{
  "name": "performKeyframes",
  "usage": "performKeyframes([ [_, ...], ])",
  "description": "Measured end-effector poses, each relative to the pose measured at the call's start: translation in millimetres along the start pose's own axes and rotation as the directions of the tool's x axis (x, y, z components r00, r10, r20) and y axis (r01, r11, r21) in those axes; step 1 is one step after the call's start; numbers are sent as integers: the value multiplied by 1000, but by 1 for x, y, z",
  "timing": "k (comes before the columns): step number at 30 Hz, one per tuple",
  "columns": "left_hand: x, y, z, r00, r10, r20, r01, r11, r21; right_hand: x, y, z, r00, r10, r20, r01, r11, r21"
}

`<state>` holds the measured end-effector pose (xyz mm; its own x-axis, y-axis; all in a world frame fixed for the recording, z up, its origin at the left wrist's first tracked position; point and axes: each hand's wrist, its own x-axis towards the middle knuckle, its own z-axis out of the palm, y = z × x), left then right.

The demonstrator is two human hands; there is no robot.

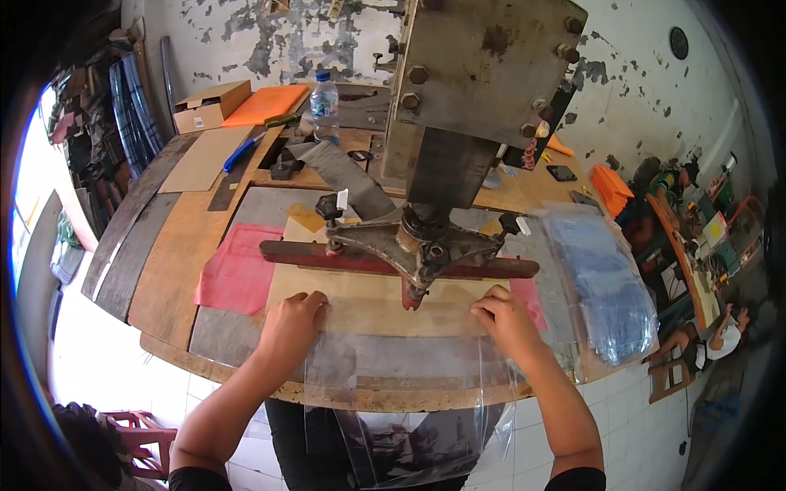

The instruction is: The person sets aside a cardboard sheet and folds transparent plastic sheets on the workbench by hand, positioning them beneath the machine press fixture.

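Observation:
A clear plastic sheet [409, 368] lies over the front of the table and hangs down past its edge. My left hand [296, 321] pinches the sheet's left side, thumb and fingers together. At the right side of the sheet, my right hand [501, 315] grips it with curled fingers. Just beyond both hands stands a metal press head [422, 245] with a long horizontal bar [475, 268]. Beneath the bar is a tan board [372, 315], partly covered by the sheet. Pink cloth [233, 270] shows left of the board.
Stacked clear plastic sheets [602, 286] lie at the table's right. A water bottle [324, 106], cardboard box [211, 108], orange sheets [266, 106] and blue-handled cutter [239, 154] are at the back left. A phone [562, 173] lies back right. Other people sit at far right and lower left.

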<state>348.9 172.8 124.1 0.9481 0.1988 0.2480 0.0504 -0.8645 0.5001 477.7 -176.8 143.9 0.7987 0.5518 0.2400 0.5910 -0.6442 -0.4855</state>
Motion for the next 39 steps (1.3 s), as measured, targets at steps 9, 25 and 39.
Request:
performKeyframes([
  [9,-6,6,-17,999,7,34,-2,992,-124,-21,5,-10,990,-9,144,37,981,-193],
  [25,31,10,1,1000,-21,20,24,984,-179,3,32,-6,999,-36,9,37,976,-215],
  [39,34,7,7,1000,-8,5,9,992,-129,8,28,-6,1000,-13,9,14,985,-170],
])
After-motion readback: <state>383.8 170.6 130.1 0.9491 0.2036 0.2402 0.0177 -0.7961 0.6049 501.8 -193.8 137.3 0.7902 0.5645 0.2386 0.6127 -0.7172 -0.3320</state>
